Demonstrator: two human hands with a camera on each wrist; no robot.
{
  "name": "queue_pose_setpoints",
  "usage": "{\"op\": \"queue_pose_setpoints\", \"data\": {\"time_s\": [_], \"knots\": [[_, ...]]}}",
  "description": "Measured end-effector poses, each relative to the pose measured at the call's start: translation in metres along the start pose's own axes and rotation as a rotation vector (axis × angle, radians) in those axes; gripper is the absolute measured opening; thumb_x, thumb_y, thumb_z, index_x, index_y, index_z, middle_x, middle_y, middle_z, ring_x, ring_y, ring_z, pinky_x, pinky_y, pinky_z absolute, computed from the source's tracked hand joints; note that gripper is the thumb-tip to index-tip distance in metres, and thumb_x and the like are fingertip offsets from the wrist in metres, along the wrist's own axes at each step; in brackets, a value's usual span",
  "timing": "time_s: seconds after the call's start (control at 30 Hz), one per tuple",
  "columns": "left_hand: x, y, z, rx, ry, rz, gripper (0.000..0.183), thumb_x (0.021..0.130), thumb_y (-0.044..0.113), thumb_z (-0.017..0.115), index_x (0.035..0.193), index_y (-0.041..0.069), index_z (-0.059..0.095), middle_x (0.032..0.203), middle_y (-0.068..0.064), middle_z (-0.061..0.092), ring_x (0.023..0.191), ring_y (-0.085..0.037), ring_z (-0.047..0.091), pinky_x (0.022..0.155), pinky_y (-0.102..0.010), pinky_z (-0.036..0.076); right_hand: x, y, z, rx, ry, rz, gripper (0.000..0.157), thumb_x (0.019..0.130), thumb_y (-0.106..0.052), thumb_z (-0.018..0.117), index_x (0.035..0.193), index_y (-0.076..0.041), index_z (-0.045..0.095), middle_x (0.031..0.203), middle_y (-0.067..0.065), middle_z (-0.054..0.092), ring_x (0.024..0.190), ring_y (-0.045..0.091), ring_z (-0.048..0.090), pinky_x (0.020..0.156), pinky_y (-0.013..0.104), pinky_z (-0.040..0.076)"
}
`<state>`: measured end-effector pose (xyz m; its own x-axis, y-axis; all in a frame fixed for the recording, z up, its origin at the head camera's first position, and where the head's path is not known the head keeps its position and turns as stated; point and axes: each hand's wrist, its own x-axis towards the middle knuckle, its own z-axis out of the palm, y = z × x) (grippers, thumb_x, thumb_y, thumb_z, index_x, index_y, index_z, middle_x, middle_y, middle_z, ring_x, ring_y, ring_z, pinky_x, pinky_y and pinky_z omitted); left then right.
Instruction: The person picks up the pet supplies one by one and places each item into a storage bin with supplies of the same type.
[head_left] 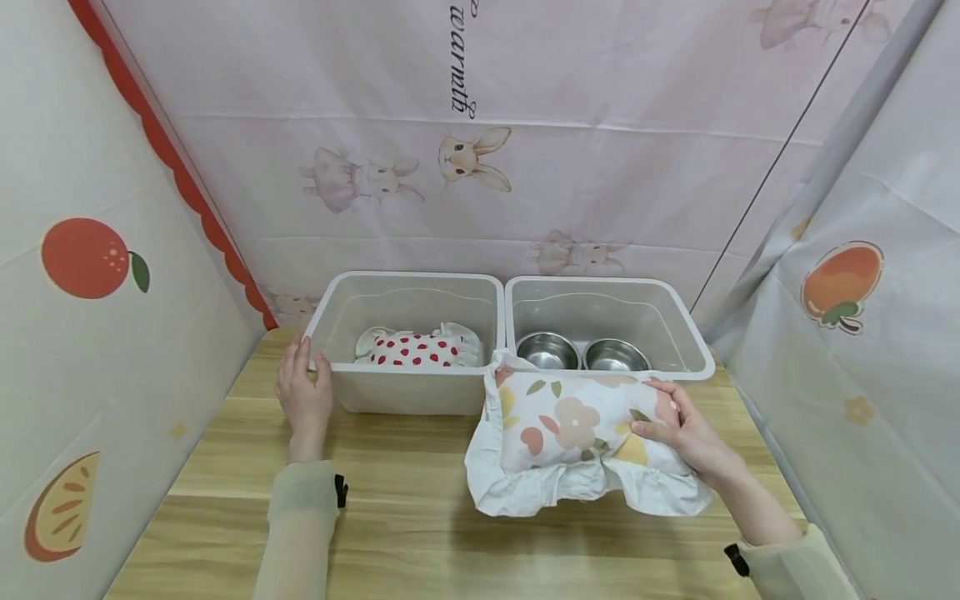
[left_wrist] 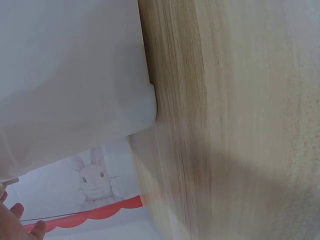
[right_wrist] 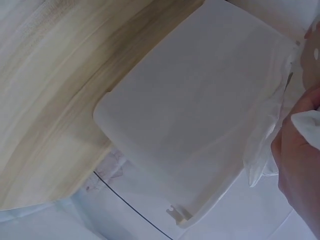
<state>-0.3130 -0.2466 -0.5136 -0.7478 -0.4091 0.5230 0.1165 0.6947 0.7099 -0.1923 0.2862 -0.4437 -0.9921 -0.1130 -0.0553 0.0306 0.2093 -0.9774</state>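
Observation:
My right hand [head_left: 693, 437] grips the right end of a small floral pillow [head_left: 573, 421] with a white ruffled edge. The pillow is in front of the right white bin [head_left: 697, 362], its far edge against the bin's front rim. In the right wrist view, part of my right hand [right_wrist: 300, 165] shows at the right edge beside white cloth. At the front left corner of the left white bin [head_left: 405, 392], my left hand [head_left: 306, 396] rests with fingers extended. A small pillow with red spots [head_left: 416, 350] lies inside that bin.
Two metal bowls [head_left: 547, 351] sit in the right bin, partly behind its front rim. Both bins stand side by side on a wooden table [head_left: 405, 517] before a rabbit-print backdrop [head_left: 600, 192]. Printed cloth walls flank the table on both sides.

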Motion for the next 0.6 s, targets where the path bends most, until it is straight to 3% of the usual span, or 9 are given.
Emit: {"op": "queue_pose_setpoints", "data": {"time_s": [0.6], "knots": [[0.000, 0.001, -0.001, -0.008, 0.001, -0.001, 0.050, 0.099, 0.029, 0.047, 0.140, 0.002, 0.050, 0.149, -0.015, 0.044, 0.138, -0.037, 0.035, 0.107, -0.061, 0.026, 0.007, -0.015, 0.004, 0.041, -0.021, -0.052, 0.057, 0.088, -0.001, 0.067, 0.131, -0.028, 0.041, 0.116, 0.001, 0.049, 0.096, 0.008, 0.059, 0.075, 0.023, 0.052]]}}
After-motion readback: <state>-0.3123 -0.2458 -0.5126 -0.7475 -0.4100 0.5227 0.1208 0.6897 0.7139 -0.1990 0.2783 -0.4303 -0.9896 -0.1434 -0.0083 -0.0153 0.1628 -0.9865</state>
